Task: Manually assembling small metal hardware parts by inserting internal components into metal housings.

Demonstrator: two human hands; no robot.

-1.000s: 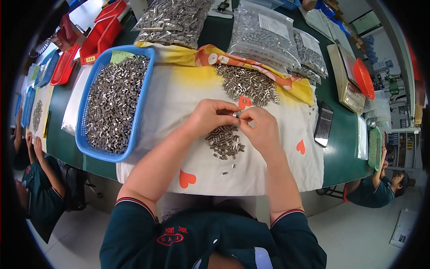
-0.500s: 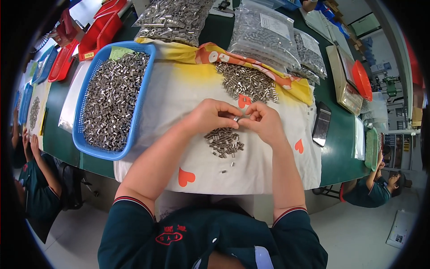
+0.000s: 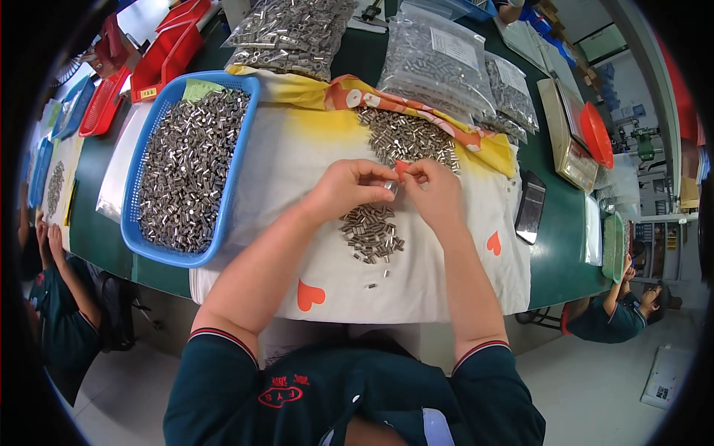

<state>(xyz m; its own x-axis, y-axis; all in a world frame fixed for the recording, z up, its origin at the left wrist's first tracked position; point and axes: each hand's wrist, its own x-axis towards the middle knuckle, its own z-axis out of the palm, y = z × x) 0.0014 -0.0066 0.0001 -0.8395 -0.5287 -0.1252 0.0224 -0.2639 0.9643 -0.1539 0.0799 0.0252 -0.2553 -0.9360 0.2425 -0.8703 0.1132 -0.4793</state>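
My left hand (image 3: 349, 192) is closed, thumb against fingers, around a small shiny metal cylinder (image 3: 391, 186) or a short row of them. Just to its right, my right hand (image 3: 435, 195) has thumb and fingers curled together; whatever is between its fingertips is too small to make out. Both hands are over a white cloth, between two heaps of short metal cylinders. The smaller heap (image 3: 372, 234) lies below my hands, with a couple of loose pieces nearer me. A larger heap (image 3: 409, 137) lies beyond them.
A blue basket (image 3: 134, 223) full of metal cylinders stands at the left. Behind the cloth's yellow folded edge lie clear bags of metal parts (image 3: 439, 56). A dark phone (image 3: 530, 208) and a scale with a red dish (image 3: 597, 134) sit to the right. People work at both sides.
My right hand has drawn slightly away from the left and up toward the far heap. The metal piece at my left fingertips shows more plainly.
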